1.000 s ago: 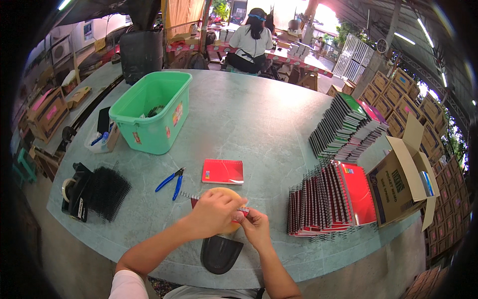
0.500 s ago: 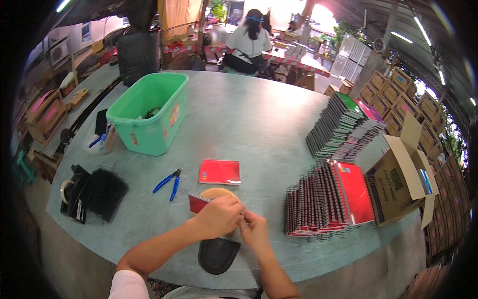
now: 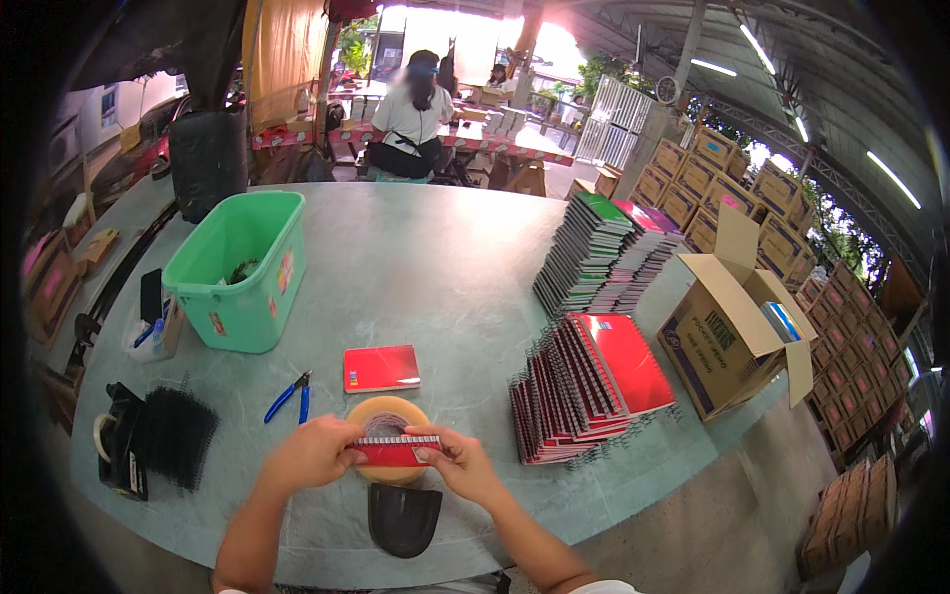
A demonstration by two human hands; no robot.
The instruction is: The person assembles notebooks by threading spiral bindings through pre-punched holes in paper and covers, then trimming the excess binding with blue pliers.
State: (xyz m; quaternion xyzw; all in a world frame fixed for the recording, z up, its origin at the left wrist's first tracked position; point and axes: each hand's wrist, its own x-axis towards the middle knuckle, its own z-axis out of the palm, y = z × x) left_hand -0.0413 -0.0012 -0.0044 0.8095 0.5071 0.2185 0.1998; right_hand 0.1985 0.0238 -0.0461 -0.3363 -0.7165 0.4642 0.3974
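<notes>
My left hand (image 3: 315,455) and my right hand (image 3: 463,465) grip a small red spiral notebook (image 3: 388,455), one at each end. Its coiled edge runs level along the top between my fingers. Just behind it lies a wide tan ring like a large tape roll (image 3: 368,408), partly covered by the notebook and my hands. Nearer to me on the table is a black piece with a rounded end (image 3: 404,522). A second red notebook (image 3: 382,369) lies flat beyond the ring. Blue-handled cutting pliers (image 3: 289,398) rest to the left.
A green tub (image 3: 272,312) stands at the left rear. Black spiral coils (image 3: 178,436) lie by a black tape dispenser (image 3: 121,445). Red notebooks (image 3: 623,366) are stacked right, green ones (image 3: 584,252) behind, beside an open carton (image 3: 717,342). A person (image 3: 411,119) sits further off.
Both hands have moved apart to the notebook's ends; before, they met at one end. The notebook has turned level, coil side up. My view has shifted, so the table's things appear further left.
</notes>
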